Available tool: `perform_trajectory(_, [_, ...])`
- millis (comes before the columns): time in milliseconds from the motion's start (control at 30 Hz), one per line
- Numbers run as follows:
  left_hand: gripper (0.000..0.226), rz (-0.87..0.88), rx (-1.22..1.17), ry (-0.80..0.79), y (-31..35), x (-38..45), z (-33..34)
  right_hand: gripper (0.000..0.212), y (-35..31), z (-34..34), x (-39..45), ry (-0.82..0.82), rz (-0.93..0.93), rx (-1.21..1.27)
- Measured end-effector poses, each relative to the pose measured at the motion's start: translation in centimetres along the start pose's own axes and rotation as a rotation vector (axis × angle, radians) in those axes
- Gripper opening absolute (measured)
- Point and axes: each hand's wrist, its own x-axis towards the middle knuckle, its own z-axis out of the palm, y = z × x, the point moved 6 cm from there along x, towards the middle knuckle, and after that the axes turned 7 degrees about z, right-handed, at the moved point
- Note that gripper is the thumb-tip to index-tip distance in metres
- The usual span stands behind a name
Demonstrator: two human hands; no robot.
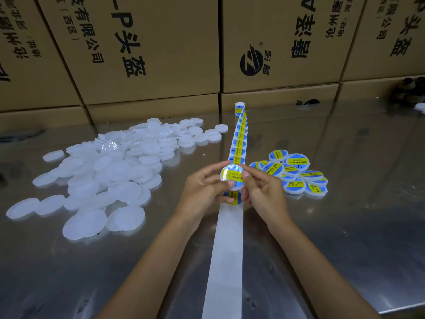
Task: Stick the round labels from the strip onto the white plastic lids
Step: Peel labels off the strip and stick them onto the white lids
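- Above the middle of the shiny metal surface (345,215), your two hands meet around one round white plastic lid (232,177) that carries a blue and yellow round label.
- Your left hand (204,189) has its fingers curled round the lid's left edge, thumb at the lower rim.
- Your right hand (259,192) pinches the lid's right edge, its thumb tip lying on the label's yellow band.
- Under your hands runs the long white backing strip (227,249); the part nearest you is bare, and one blue and yellow label (234,198) shows on it just below the held lid.
- Beyond your hands the strip carries a row of blue and yellow round labels (239,143) and ends in a small upright roll (239,108) near the boxes.
- To your left lies a wide loose heap of plain white plastic lids (103,178), many overlapping.
- To your right, just beside your right hand, sits a smaller pile of labelled white lids (296,173), blue and yellow faces up, leaning on one another.
- Along the far edge of the surface stand brown cardboard boxes (149,54) printed with black characters.
- At the far right corner a dark object shows, too blurred to tell what it is.
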Motion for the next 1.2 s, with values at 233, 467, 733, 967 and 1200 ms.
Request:
perform_trajectory(233, [0.032,-0.026,-0.063,0.219,-0.2,0.0,-1.8,0.039,-0.2,1.5,-0.3,-0.171,0.02,-0.01])
perform_trajectory(467, [0.022,-0.069,-0.084,0.231,-1.0,-0.1,-2.0,0.037,0.6,1.5,-0.1,-0.153,0.08,-0.008])
perform_trajectory(733, [0.027,-0.146,-0.029,0.228,-1.8,0.3,-1.9,0.046,2.1,-4.3,1.5,0.384,0.1,-0.224])
perform_trajectory(967, [0.025,-0.134,0.028,0.254,-1.9,0.3,-2.4,0.075,2.7,-4.4,1.7,0.329,0.184,-0.428])
perform_trajectory(1200, [0.033,0.117,0.793,0.521,1.8,0.4,-7.3,0.034,1.8,-3.1,1.3,0.332,0.025,-0.493])
